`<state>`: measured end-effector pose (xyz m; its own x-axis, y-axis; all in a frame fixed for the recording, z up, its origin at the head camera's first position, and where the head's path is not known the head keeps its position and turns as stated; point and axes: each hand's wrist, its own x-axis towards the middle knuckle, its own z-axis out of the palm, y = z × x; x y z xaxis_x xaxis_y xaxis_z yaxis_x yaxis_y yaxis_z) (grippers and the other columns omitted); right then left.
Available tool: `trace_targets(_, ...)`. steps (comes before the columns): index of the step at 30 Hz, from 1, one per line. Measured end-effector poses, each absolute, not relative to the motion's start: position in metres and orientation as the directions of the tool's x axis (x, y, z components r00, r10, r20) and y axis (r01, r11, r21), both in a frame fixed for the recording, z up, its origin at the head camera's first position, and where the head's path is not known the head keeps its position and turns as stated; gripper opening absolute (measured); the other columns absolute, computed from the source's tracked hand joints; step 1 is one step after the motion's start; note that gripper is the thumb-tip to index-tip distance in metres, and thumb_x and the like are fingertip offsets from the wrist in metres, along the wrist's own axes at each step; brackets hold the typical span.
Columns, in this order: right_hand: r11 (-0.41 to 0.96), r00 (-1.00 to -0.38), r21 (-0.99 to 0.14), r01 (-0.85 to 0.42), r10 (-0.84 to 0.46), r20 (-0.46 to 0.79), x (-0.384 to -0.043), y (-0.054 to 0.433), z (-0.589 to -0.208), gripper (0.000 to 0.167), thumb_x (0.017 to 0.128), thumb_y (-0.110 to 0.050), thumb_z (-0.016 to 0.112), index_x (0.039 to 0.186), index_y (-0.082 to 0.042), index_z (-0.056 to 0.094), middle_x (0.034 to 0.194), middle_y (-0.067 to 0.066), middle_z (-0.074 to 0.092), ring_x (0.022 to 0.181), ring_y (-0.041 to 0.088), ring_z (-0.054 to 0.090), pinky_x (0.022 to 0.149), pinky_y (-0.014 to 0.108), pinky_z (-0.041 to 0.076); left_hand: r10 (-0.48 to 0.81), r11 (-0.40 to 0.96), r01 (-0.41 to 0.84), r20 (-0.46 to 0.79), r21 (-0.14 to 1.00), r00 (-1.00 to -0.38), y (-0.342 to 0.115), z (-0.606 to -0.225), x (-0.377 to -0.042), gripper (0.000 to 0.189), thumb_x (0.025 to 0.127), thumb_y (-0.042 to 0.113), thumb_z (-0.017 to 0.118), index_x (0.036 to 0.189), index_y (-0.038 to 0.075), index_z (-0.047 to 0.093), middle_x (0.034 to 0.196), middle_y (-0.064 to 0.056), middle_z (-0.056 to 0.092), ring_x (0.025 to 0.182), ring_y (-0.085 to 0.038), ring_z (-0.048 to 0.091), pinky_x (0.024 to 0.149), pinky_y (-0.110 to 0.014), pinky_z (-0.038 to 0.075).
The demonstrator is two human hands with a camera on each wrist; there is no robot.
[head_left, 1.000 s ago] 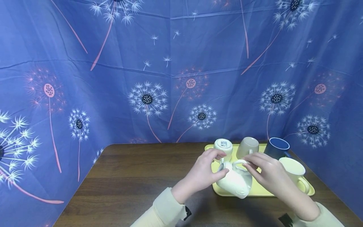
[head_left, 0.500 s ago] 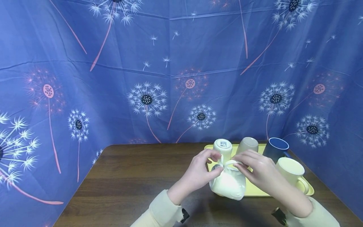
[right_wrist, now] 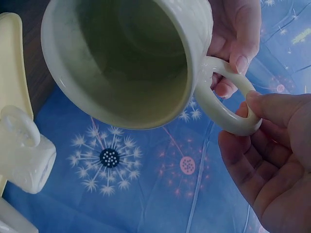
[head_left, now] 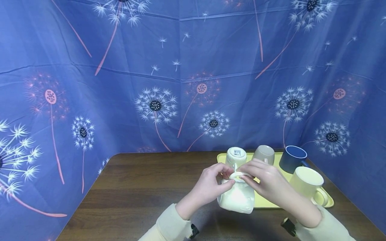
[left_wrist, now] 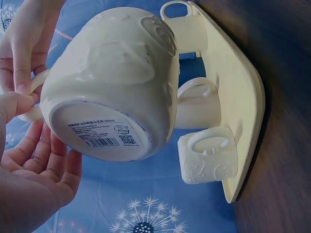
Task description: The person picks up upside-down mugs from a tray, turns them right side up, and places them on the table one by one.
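Note:
A white mug [head_left: 236,197] with a raised pattern is held on its side in front of the tray, its handle at the top. Its labelled base [left_wrist: 99,131] faces the left wrist camera, and its open mouth faces the right wrist camera. My right hand [head_left: 268,175] pinches the handle [right_wrist: 233,121] between thumb and fingers. From the other side, my left hand [head_left: 208,184] has its thumb [right_wrist: 241,63] and a finger on the same handle. The left hand's other fingers are spread beside the base.
On the yellow tray [head_left: 268,202] stand an upside-down white mug [head_left: 236,155], a grey-beige mug [head_left: 265,154], a dark blue mug [head_left: 291,160] and a cream mug [head_left: 306,184]. Brown wooden table [head_left: 150,187] extends left of the tray. A blue dandelion curtain [head_left: 193,100] hangs behind.
The held mug has moved left and turned, bringing its handle toward the left hand. The right hand moved left with it; the left hand's fingers have closed in on the handle.

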<state>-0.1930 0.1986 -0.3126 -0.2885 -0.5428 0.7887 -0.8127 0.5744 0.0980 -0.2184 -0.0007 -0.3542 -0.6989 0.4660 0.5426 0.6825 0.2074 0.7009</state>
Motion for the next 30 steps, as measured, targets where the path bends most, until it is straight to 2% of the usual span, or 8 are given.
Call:
trace_targets(6,0.565,-0.277,0.098,-0.819,-0.539,0.796,-0.194,0.194,-0.314,0.040,0.096,-0.040,0.045,0.089,-0.011,0.071,0.085,-0.004,0.068,0.077,0.014,0.063,0.068,0.026,0.051,0.457,0.202,0.706,0.573,0.678,-0.681,-0.003,-0.357,-0.218,0.015,0.081,0.007,0.071,0.094,0.007,0.064,0.084,-0.002,0.065,0.075,-0.006,0.058,0.072,-0.023,0.052)
trace_targets(14,0.533,-0.267,0.075,-0.843,-0.535,0.802,-0.199,0.189,-0.317,0.035,0.094,-0.038,0.051,0.091,-0.010,0.071,0.086,-0.002,0.069,0.082,0.017,0.064,0.073,0.023,0.052,0.438,0.223,0.719,0.591,0.659,-0.677,-0.009,-0.356,-0.217,0.010,0.081,0.005,0.070,0.089,0.008,0.064,0.081,-0.001,0.064,0.074,-0.006,0.058,0.066,-0.022,0.051)
trace_targets(17,0.508,-0.269,0.045,-0.860,-0.528,0.806,-0.200,0.187,-0.318,0.032,0.093,-0.037,0.053,0.092,-0.010,0.071,0.086,-0.002,0.068,0.080,0.015,0.062,0.071,0.019,0.050,0.435,0.238,0.736,0.608,0.634,-0.664,-0.012,-0.355,-0.215,0.010,0.081,0.007,0.070,0.088,0.009,0.064,0.080,0.000,0.063,0.074,-0.008,0.058,0.066,-0.023,0.051)
trace_targets(20,0.496,-0.288,0.009,-0.869,-0.518,0.805,-0.201,0.185,-0.319,0.031,0.093,-0.036,0.055,0.092,-0.010,0.071,0.087,-0.003,0.068,0.079,0.012,0.061,0.070,0.016,0.048,0.429,0.244,0.747,0.622,0.619,-0.655,-0.015,-0.353,-0.213,0.009,0.082,0.008,0.071,0.088,0.009,0.064,0.080,0.000,0.062,0.074,-0.010,0.058,0.065,-0.022,0.050)
trace_targets(24,0.499,-0.342,-0.056,-0.865,-0.503,0.794,-0.199,0.181,-0.319,0.030,0.092,-0.037,0.058,0.092,-0.010,0.072,0.088,-0.004,0.069,0.079,0.010,0.061,0.069,0.014,0.047,0.421,0.232,0.743,0.623,0.628,-0.659,-0.020,-0.353,-0.211,0.010,0.082,0.008,0.071,0.089,0.009,0.064,0.081,0.001,0.062,0.074,-0.008,0.058,0.067,-0.020,0.050)
trace_targets(30,0.447,-0.350,-0.125,-0.886,-0.466,0.813,-0.200,0.177,-0.321,0.016,0.084,-0.023,0.071,0.092,-0.009,0.072,0.086,-0.004,0.069,0.072,0.005,0.056,0.063,0.014,0.045,0.412,0.229,0.728,0.613,0.646,-0.674,-0.025,-0.355,-0.211,0.010,0.083,0.010,0.071,0.090,0.010,0.065,0.081,0.001,0.063,0.076,-0.005,0.058,0.069,-0.024,0.052)
